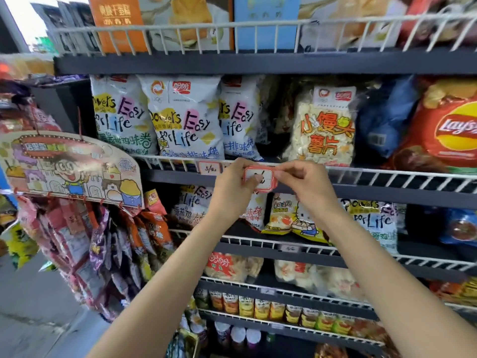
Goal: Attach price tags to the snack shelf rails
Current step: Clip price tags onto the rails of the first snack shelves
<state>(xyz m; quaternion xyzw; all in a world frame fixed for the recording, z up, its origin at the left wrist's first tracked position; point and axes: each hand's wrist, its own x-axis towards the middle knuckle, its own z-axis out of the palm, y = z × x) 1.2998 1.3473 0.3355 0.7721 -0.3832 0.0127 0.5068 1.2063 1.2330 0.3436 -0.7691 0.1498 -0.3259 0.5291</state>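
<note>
Left hand: the left hand [232,184] is raised in front of the wire rail [387,174], fingers curled, thumb pressed on the face of the red price tag [259,179], pinching its left side.
Right hand: the right hand [307,183] pinches the tag's right edge between thumb and forefinger, the other fingers curled under.
Red price tag: a small card with a red border and a white panel bearing dark handwriting, held between both hands just in front of the wire rail and slightly below its top wire; whether it touches the rail cannot be told.
Wire rail: a white wire fence along the front edge of a dark shelf, running left to right behind the hands.
Mounted tag: another tag [209,168] with handwriting sits on the wire rail, just left of the held one.
Behind the rail: white snack bags [184,120] printed "Easy for Life" stand directly above the mounted tag; to their right is a clear bag of pale crisps [324,125], and farther right a red Lay's bag [446,130].
Left of the rail: a cartoon cardboard sign [69,166] hangs with strips of small packets [103,249] beneath it.
</note>
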